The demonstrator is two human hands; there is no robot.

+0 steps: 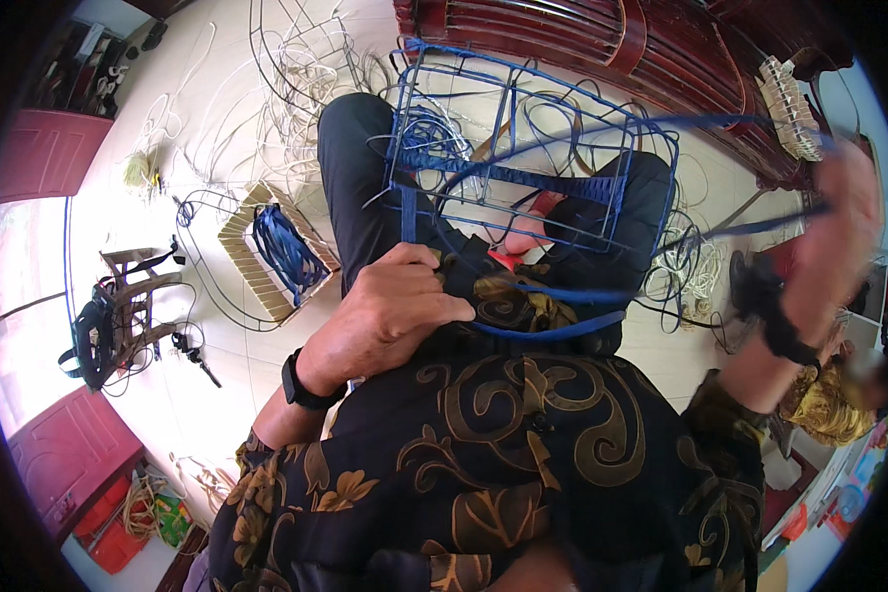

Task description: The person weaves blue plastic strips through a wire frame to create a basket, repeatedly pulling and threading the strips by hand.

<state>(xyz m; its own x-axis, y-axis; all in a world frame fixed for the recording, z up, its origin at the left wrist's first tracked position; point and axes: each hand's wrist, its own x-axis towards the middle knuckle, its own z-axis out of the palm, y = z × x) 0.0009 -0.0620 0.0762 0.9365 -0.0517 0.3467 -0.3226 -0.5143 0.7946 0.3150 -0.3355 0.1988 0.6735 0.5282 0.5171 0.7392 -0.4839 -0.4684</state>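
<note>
A blue wire basket frame (538, 74), partly wrapped with blue strap, rests over my legs. My left hand (395, 301) is closed on a flat blue strap (409, 217) hanging from the frame's lower left, just below that corner. My right hand (844, 197), blurred by motion, is raised out at the right, closed on a long blue strap (725, 224). Loops of this strap sweep across the frame and curve below it near my left thumb. A small red object (503, 259) shows between my legs, partly hidden.
A pale box (237, 242) holds blue strap coils (288, 252) at my left. Tangled cords (276, 118) lie on the tiled floor. A dark wooden furniture piece (582, 35) stands ahead, a small stand (118, 296) far left. A partly visible person (824, 400) is at lower right.
</note>
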